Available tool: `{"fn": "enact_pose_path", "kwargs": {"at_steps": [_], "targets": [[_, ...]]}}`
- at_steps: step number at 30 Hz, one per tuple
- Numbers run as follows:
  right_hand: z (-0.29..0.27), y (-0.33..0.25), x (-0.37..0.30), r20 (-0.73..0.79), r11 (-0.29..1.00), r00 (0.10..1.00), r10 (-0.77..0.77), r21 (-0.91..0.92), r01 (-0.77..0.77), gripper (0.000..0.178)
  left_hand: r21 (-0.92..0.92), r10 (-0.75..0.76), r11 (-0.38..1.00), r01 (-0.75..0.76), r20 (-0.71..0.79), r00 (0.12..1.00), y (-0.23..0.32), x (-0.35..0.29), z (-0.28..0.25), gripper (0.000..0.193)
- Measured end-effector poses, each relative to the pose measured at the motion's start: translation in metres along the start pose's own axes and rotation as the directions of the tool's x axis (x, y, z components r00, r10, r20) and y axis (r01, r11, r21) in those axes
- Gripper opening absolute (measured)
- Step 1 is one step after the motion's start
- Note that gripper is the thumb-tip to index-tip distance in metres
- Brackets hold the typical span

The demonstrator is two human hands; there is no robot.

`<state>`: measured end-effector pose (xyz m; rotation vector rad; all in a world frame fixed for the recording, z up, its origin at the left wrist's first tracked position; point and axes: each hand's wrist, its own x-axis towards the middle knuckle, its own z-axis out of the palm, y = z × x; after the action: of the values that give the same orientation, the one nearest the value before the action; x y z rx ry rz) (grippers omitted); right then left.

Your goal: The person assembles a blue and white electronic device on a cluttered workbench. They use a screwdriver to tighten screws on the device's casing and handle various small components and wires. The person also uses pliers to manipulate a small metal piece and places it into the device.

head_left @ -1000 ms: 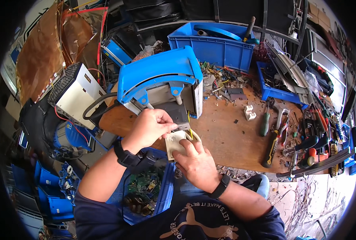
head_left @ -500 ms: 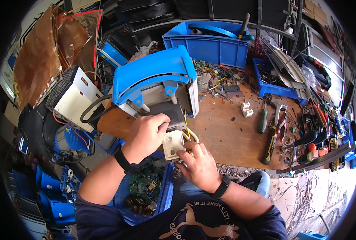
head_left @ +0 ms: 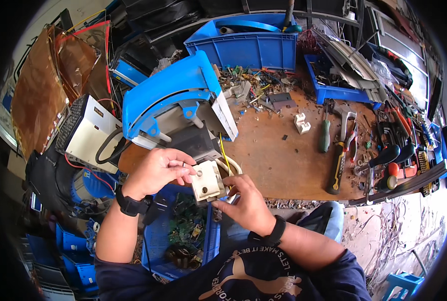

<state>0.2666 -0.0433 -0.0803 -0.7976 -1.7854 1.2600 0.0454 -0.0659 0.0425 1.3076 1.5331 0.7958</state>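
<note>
A cream-coloured plastic block [head_left: 208, 181] with round holes is held over the table's near edge. My right hand [head_left: 246, 201] grips its right side, thumb below and fingers on the edge. At its upper left corner is my left hand [head_left: 165, 170], thumb and fingers drawn together in a pinch; what lies between the fingertips is too small to make out. Pale cables [head_left: 236, 168] and a yellow wire [head_left: 224, 150] run behind the block. Just beyond stands a machine with a curved blue cover [head_left: 170, 93] and a dark grey box [head_left: 196, 140] at its front.
A blue bin of circuit boards [head_left: 213, 236] sits below the table edge. On the wooden table [head_left: 278, 165] lie a white plastic part [head_left: 301, 123], a green-handled screwdriver [head_left: 325, 135], a hammer [head_left: 340, 155] and pliers. A blue crate [head_left: 248, 50] and loose scraps fill the back.
My left hand has shifted left, off the dark box and down to the block's corner. The block, in my right hand, has moved slightly left. The whole view has shifted a little.
</note>
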Motion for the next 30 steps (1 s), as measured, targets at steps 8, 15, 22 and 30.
{"fn": "enact_pose_path", "kwargs": {"at_steps": [8,15,22,30], "targets": [[0.002,-0.002,0.024,0.071,0.992,0.995,-0.07,-0.104,0.077,0.068,0.449,0.202,0.884,-0.133,-0.109,0.973,-0.001,0.002,0.005,0.011],[0.005,0.001,0.046,0.274,0.999,0.961,0.033,0.0,-0.034,0.072,0.59,0.426,0.763,-0.264,-0.152,0.892,-0.009,0.016,0.013,0.018],[0.011,0.013,0.048,0.312,0.978,0.95,0.016,0.192,-0.08,0.071,0.232,0.087,0.972,-0.032,-0.231,0.969,0.005,0.018,0.019,0.024],[0.013,0.014,0.046,0.331,0.94,0.943,0.036,0.308,-0.144,0.07,-0.366,-0.142,0.924,0.109,-0.066,0.988,-0.006,0.016,0.006,0.019]]}}
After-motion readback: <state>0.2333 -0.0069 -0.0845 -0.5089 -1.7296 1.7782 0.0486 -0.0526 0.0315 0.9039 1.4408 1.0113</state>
